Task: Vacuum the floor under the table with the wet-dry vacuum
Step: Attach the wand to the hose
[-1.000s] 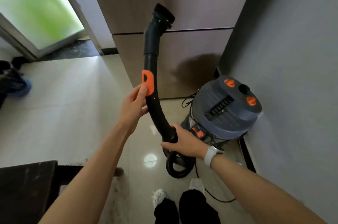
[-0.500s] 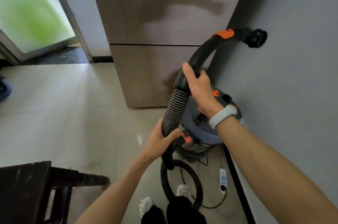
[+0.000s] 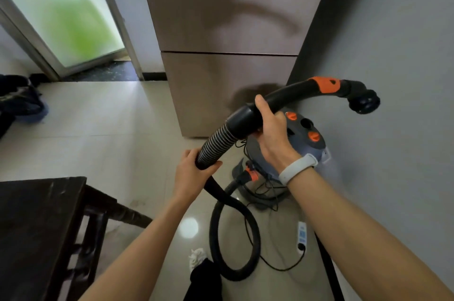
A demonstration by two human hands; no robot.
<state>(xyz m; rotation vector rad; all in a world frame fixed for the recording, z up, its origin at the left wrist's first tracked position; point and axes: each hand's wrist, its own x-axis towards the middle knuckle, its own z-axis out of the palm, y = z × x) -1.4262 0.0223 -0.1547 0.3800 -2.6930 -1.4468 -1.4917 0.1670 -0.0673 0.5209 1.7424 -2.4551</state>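
Pale glossy tiles are spreading across the head view, with a brown fridge standing far and a grey wall rising on the right. Your vacuum is sitting at the wall's foot, just right of the fridge; the dark table is waiting near left. Your right hand is wrapping closed around the stiff black handle, whose open end is pointing right at the wall. Your left hand is curling round the hose just below the ribbed cuff. That hose is looking soft and springy, looping on the floor, so it is probably wiser to steer by the rigid handle. Compared with half a second ago, the handle is sitting lower and its end is dipping downward.
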